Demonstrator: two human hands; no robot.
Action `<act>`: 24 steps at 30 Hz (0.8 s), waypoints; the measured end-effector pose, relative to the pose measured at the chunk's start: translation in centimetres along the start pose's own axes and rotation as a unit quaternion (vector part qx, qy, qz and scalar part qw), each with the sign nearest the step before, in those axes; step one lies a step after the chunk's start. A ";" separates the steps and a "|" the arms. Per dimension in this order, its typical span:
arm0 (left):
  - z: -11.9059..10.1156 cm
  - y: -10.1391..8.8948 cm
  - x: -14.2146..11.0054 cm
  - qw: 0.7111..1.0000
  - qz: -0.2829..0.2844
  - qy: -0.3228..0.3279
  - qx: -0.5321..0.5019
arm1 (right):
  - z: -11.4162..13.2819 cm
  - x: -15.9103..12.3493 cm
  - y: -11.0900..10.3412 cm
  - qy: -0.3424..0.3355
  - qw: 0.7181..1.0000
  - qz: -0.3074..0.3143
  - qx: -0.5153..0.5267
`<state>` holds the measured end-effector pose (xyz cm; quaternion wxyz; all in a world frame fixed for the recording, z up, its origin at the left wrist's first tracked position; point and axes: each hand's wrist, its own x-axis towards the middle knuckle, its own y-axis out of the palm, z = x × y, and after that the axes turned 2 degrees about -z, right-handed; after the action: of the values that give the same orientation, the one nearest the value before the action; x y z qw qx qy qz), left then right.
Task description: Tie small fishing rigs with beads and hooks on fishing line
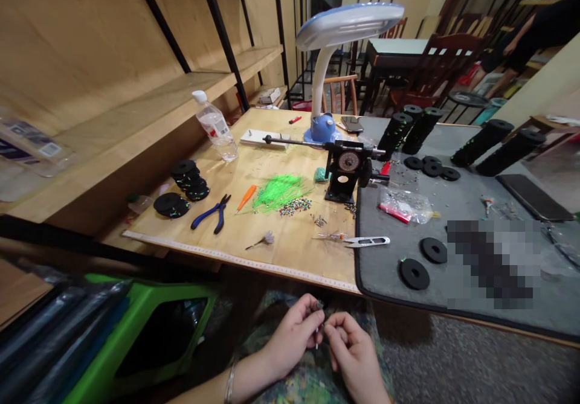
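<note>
Over the lap, in front of the table edge, my left hand (pixel 292 334) is closed in a pinch. Between its thumb and fingers is a small thin piece (pixel 319 304) with a dark top; its kind is too small to tell. My right hand (pixel 356 355) is closed beside it, fingertips pressed together close to the left thumb. Whatever the right fingers hold is hidden. On the table beyond lie white thread snips (pixel 371 241), a small feathery piece with a thin stem (pixel 267 238), bright green strands (pixel 283 191) and a pile of coloured beads (pixel 296 206).
A black winding tool (pixel 347 162) stands under a desk lamp (pixel 324 127). Blue pliers (pixel 212 214), an orange-handled tool (pixel 247 198) and a water bottle (pixel 218 129) are left. Black foam discs (pixel 414 273) lie on the grey mat (pixel 385 277). A person (pixel 534 35) is at back right.
</note>
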<state>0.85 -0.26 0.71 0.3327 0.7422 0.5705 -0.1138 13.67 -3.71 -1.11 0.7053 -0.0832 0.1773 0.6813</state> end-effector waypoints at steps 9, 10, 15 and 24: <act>-0.4 0.1 -0.4 0.998 0.047 0.022 0.039 | -0.2 1.1 -1.0 0.036 0.995 -0.053 0.078; -0.4 0.1 -0.5 0.997 0.052 0.023 0.044 | -0.2 1.1 -0.9 0.038 0.995 -0.046 0.077; -0.6 0.1 -0.6 0.994 0.057 0.047 0.086 | 0.3 1.0 -0.7 0.023 0.998 -0.042 0.045; 0.0 0.1 -0.6 0.987 0.043 0.087 0.125 | 0.0 1.1 -0.9 0.016 1.000 -0.006 0.007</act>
<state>0.69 -0.72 1.07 0.1910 0.8088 0.5461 -0.1055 14.60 -2.74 -1.65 0.7068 -0.0901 0.1933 0.6745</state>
